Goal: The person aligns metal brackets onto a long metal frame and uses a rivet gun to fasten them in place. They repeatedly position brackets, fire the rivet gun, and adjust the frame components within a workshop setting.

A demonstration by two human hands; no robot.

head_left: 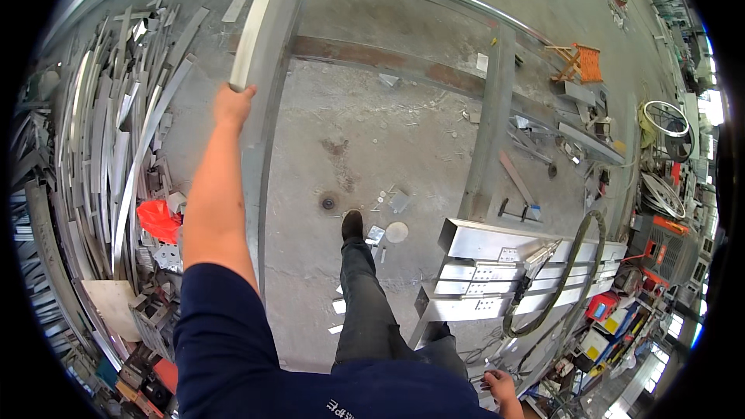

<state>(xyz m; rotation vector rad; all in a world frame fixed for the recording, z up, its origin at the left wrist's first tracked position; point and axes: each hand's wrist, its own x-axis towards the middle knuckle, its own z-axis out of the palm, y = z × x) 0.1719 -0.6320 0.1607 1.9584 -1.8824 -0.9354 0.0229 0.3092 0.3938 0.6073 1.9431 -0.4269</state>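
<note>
My left hand (233,106) is wrapped round the near end of a long, shiny metal bar (258,23). The bar runs away from me to the top edge, along a grey steel beam (277,70). Low on the right, beside my hip, my right hand (500,385) has its fingers curled in; what they hold, if anything, is too small to name. Closest to that hand are several bright metal box sections (485,309) with drilled plates, and a dark cable loop (570,295) hangs over them.
Scrap metal strips (116,132) pile up on the left beside a red bag (159,221). A rusty crossbeam (388,60) and another steel beam (490,124) frame the floor ahead. Offcuts (400,202) lie near my foot. An orange folding stool (587,62) stands far right, a welding machine (663,252) nearer.
</note>
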